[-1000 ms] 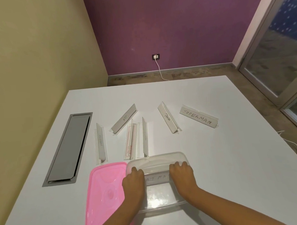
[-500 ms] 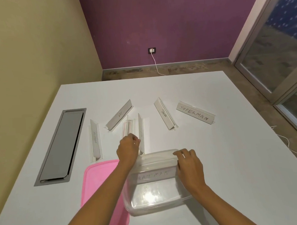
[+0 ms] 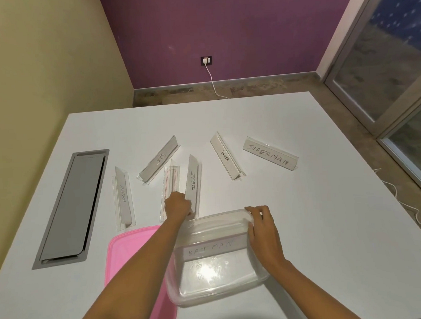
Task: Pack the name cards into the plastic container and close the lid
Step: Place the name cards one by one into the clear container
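Observation:
A clear plastic container (image 3: pixel 217 289) sits at the table's near edge with the BATMAN name card (image 3: pixel 211 249) inside. Its pink lid (image 3: pixel 129 254) lies flat to the left, partly under my left arm. My left hand (image 3: pixel 177 205) is closed on the near end of the ZEBRA card (image 3: pixel 193 181). My right hand (image 3: pixel 263 227) rests on the container's far right rim. Several more name cards lie beyond: SUPERMAN (image 3: pixel 269 154), PANDA (image 3: pixel 225 155), TIGER (image 3: pixel 160 159), one at the left (image 3: pixel 123 199) and an empty clear holder (image 3: pixel 170 185).
A grey cable hatch (image 3: pixel 71 208) is set into the white table (image 3: pixel 328 226) at the left. Yellow wall lies to the left, purple wall with a socket and white cable (image 3: pixel 210 77) behind, glass doors at the right.
My left hand left the container and reached forward to the ZEBRA card's near end. My right hand shifted from inside the container to its right rim. The BATMAN card stays in the container.

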`<move>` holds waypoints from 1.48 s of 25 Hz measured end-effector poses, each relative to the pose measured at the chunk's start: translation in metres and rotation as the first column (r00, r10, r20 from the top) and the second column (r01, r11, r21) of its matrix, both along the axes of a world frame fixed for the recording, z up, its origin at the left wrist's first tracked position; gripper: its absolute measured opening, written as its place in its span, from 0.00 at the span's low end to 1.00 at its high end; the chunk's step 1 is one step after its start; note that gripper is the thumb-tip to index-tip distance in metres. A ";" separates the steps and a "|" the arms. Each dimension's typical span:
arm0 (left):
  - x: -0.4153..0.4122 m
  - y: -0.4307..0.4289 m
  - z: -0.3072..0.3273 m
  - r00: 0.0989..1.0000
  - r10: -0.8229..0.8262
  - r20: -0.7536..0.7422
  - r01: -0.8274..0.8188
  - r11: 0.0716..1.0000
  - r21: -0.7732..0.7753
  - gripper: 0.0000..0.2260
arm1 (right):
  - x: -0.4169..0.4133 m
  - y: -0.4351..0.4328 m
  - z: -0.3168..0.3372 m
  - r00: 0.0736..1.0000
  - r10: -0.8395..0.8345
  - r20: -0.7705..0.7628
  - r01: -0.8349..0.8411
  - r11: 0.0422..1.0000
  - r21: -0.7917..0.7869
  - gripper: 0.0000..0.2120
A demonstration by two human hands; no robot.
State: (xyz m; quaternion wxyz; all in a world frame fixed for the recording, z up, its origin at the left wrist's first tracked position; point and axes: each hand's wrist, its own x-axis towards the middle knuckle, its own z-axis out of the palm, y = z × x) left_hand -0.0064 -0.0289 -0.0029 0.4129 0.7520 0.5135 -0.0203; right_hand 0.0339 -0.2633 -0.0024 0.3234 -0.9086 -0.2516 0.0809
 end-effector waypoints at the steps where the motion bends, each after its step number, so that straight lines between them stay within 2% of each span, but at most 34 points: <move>1: -0.002 0.001 0.004 0.997 0.046 0.062 -0.043 0.998 -0.041 0.22 | 0.001 0.001 0.000 0.999 0.003 0.032 -0.004 1.000 0.015 0.17; 4: -0.009 -0.004 0.022 0.960 0.164 0.226 -0.123 0.975 -0.184 0.19 | 0.003 0.007 0.009 0.998 -0.015 0.065 0.008 0.995 0.103 0.12; 7: -0.019 -0.023 0.047 0.900 0.204 0.386 -0.057 0.932 -0.359 0.09 | 0.008 0.023 0.024 1.000 -0.013 0.018 0.008 0.970 0.241 0.11; 9: -0.027 -0.040 0.059 0.863 0.195 0.465 0.018 0.910 -0.415 0.06 | 0.015 0.036 0.036 0.993 0.018 -0.118 0.024 0.938 0.345 0.11; 11: -0.035 -0.057 0.069 0.830 0.222 0.512 0.045 0.888 -0.458 0.04 | 0.021 0.048 0.048 0.934 0.103 -0.342 0.048 0.913 0.406 0.15; 12: -0.039 -0.064 0.071 0.815 0.226 0.534 0.057 0.885 -0.463 0.06 | 0.023 0.053 0.051 0.882 0.153 -0.446 0.060 0.901 0.429 0.17; 14: -0.046 -0.075 0.073 0.797 0.205 0.568 0.093 0.888 -0.451 0.09 | 0.028 0.059 0.056 0.797 0.226 -0.560 0.076 0.882 0.464 0.20; 18: -0.061 -0.077 0.075 0.834 0.096 0.543 0.172 0.891 -0.421 0.06 | 0.031 0.055 0.062 0.704 0.337 -0.625 0.061 0.848 0.526 0.21; 20: -0.070 -0.066 0.072 0.874 0.018 0.486 0.162 0.932 -0.324 0.06 | 0.031 0.049 0.063 0.689 0.359 -0.629 0.046 0.845 0.533 0.24; 21: -0.076 -0.059 0.068 0.893 -0.004 0.450 0.120 0.966 -0.229 0.07 | 0.031 0.045 0.064 0.707 0.356 -0.611 0.013 0.857 0.515 0.25; 23: -0.091 -0.045 0.059 0.912 0.055 0.407 -0.024 0.997 -0.080 0.10 | 0.029 0.036 0.062 0.785 0.350 -0.511 -0.135 0.902 0.410 0.26; 25: -0.106 -0.037 0.050 0.911 0.168 0.375 -0.155 0.986 -0.066 0.12 | 0.025 0.028 0.060 0.833 0.398 -0.385 -0.331 0.915 0.229 0.26; 29: -0.127 -0.034 0.030 0.920 0.231 0.316 -0.210 0.973 -0.097 0.14 | 0.017 0.020 0.048 0.772 0.569 -0.284 -0.612 0.786 -0.088 0.25; 32: -0.130 -0.036 0.023 0.928 0.218 0.301 -0.180 0.973 -0.147 0.13 | 0.013 0.024 0.037 0.751 0.606 -0.263 -0.659 0.716 -0.229 0.24; 37: -0.130 -0.038 0.020 0.926 0.206 0.316 -0.173 0.977 -0.128 0.14 | 0.006 0.038 0.022 0.736 0.646 -0.202 -0.664 0.631 -0.401 0.23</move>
